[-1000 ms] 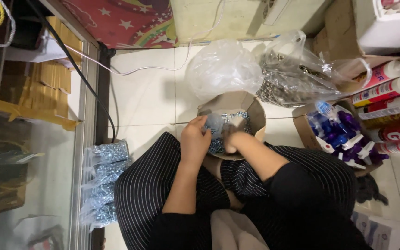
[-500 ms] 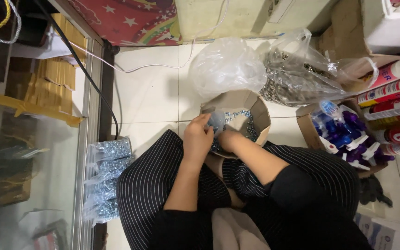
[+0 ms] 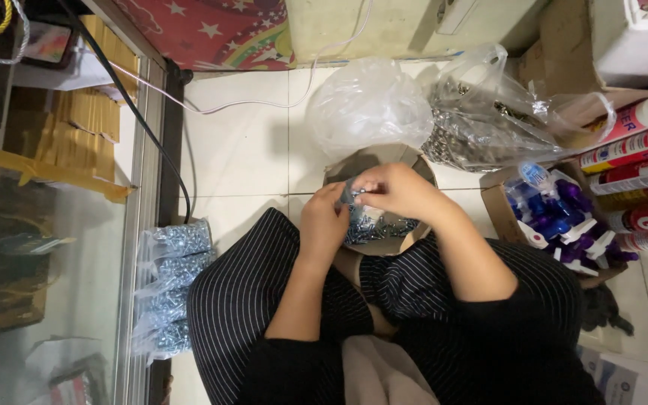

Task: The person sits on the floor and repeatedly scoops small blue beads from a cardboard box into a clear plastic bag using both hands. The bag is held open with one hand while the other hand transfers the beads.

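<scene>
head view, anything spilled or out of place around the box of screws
Nothing stands out. The screws stay inside the cardboard box, and both hands, left hand and right hand, hold a small clear bag over it. The filled bags lie stacked by the glass.

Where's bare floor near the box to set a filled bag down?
Bare tile lies left of the cardboard box, between the white cable and the stacked screw bags. To the right it is crowded: plastic bags, the sprayer box and tubes.
</scene>
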